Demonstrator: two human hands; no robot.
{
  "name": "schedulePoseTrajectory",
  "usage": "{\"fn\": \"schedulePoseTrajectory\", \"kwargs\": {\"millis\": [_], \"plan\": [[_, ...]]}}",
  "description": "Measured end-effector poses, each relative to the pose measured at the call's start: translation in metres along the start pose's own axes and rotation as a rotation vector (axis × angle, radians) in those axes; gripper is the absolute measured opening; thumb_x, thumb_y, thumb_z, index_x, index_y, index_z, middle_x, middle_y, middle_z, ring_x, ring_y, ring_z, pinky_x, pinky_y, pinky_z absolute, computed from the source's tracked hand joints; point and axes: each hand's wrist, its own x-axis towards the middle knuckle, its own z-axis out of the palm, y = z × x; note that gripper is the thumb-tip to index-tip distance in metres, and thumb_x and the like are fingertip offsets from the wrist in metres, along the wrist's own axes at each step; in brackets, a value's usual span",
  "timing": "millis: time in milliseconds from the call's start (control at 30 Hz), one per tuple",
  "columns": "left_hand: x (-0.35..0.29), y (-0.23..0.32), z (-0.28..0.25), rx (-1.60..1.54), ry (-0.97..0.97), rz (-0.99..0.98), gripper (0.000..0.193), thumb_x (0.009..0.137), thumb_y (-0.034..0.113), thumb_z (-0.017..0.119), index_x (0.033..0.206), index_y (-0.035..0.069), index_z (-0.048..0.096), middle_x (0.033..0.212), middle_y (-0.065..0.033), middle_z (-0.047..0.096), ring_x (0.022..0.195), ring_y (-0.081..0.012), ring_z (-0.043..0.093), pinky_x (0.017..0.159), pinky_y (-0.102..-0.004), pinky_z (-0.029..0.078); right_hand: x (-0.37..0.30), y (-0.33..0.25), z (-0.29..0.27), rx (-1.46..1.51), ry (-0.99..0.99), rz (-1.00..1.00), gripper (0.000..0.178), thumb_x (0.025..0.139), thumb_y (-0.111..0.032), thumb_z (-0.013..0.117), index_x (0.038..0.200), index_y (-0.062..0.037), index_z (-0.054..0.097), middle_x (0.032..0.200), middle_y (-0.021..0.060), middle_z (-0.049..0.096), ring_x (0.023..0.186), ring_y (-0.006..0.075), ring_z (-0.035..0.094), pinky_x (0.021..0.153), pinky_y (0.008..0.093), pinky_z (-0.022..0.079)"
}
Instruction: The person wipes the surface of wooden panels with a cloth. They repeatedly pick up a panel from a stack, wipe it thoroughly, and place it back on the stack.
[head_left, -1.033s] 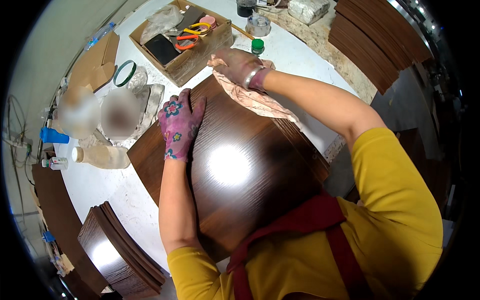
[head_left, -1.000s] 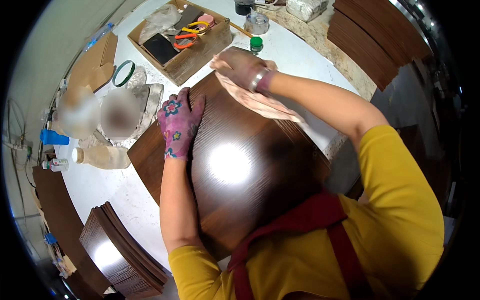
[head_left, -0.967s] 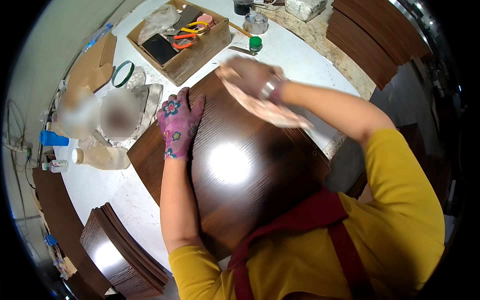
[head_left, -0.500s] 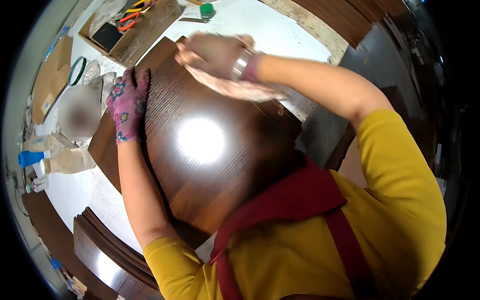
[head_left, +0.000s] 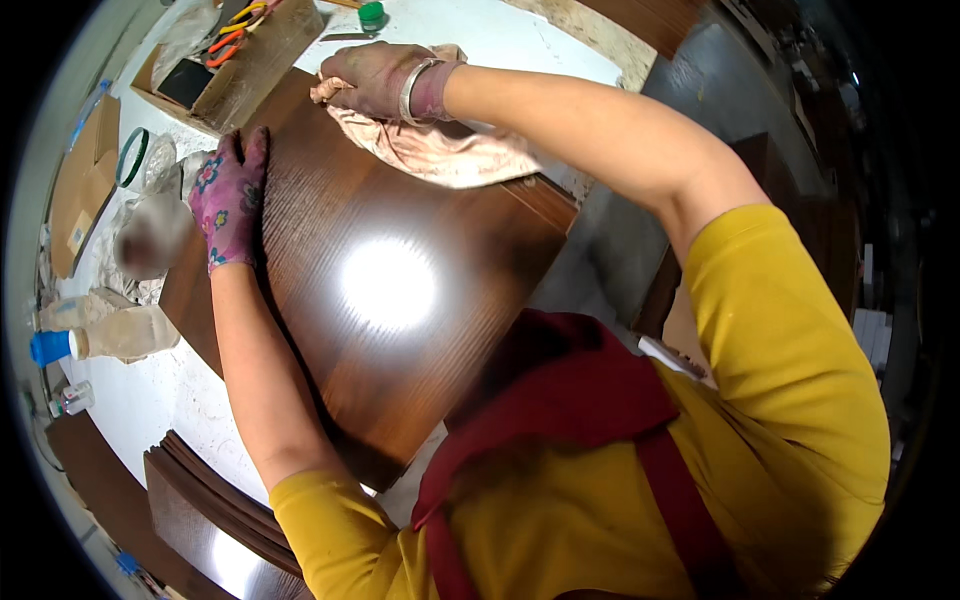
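Note:
A dark brown wood-grain panel (head_left: 330, 220) lies across the white table, with a bright glare in its middle. My left hand (head_left: 229, 200), in a pink flowered glove, rests flat on the panel's left part, fingers stretched out. Near the far edge, my right hand (head_left: 380, 80) wears a soiled glove and a silver bangle. It is closed on a pale pinkish cloth (head_left: 430, 155), which hangs out below the palm and spreads over the panel's far right part. Part of the cloth is hidden beneath the hand.
At the far left stands a cardboard box (head_left: 225, 85) with pliers in it. A small green-lidded jar (head_left: 371, 15) is beyond the panel. Left of it are a tape roll (head_left: 132, 157) and a cloudy plastic bottle (head_left: 130, 332). More brown panels (head_left: 215, 490) are stacked at the near left.
My right hand has moved left and slightly farther away with the cloth, which now shows more spread out. The left hand stays on the panel; the whole view has shifted a little.

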Motion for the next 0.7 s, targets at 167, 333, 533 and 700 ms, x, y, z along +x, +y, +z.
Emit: {"fn": "schedulePoseTrajectory", "kwargs": {"millis": [167,333,533,700], "plan": [[0.000,-0.016,0.004,0.017,0.015,-0.007,0.067,0.092,0.064,0.036,0.133,0.014,0.053,0.123,-0.0182,0.061,0.118,-0.0332,0.055,0.098,-0.0439,0.041,-0.157,0.022,0.017,0.019,0.113,-0.176,0.036,0.096,-0.037,0.045,0.104,-0.0043,0.058,0.098,0.0083,0.060,0.093,0.0241,0.062,0.085,0.0351,0.049],[0.005,-0.011,0.013,-0.001,0.083,0.051,0.064,0.092,0.062,0.041,0.133,0.014,0.053,0.122,-0.0181,0.061,0.117,-0.0349,0.055,0.098,-0.0453,0.041,-0.340,0.029,0.000,0.046,-0.234,0.147,0.024,0.091,-0.028,0.061,0.107,-0.0101,0.062,0.093,0.0065,0.065,0.088,0.0217,0.064,0.078,0.0342,0.050],[-0.037,-0.036,0.007,0.044,0.390,0.410,0.052,0.094,0.049,0.048,0.131,0.012,0.053,0.131,-0.0225,0.051,0.122,-0.0383,0.048,0.102,-0.0458,0.038,-0.306,-0.015,-0.025,0.125,0.389,0.027,0.028,0.088,-0.026,0.061,0.113,-0.0127,0.061,0.104,0.0091,0.062,0.095,0.0266,0.061,0.080,0.0369,0.050],[-0.158,-0.028,-0.014,0.141,0.102,0.594,0.051,0.094,0.041,0.049,0.140,0.018,0.045,0.144,-0.0144,0.041,0.135,-0.0364,0.035,0.111,-0.0502,0.027,-0.269,-0.010,0.006,-0.188,0.547,-0.120,0.026,0.086,-0.025,0.057,0.108,-0.0107,0.058,0.093,0.0094,0.058,0.080,0.0273,0.061,0.061,0.0371,0.052]]}}
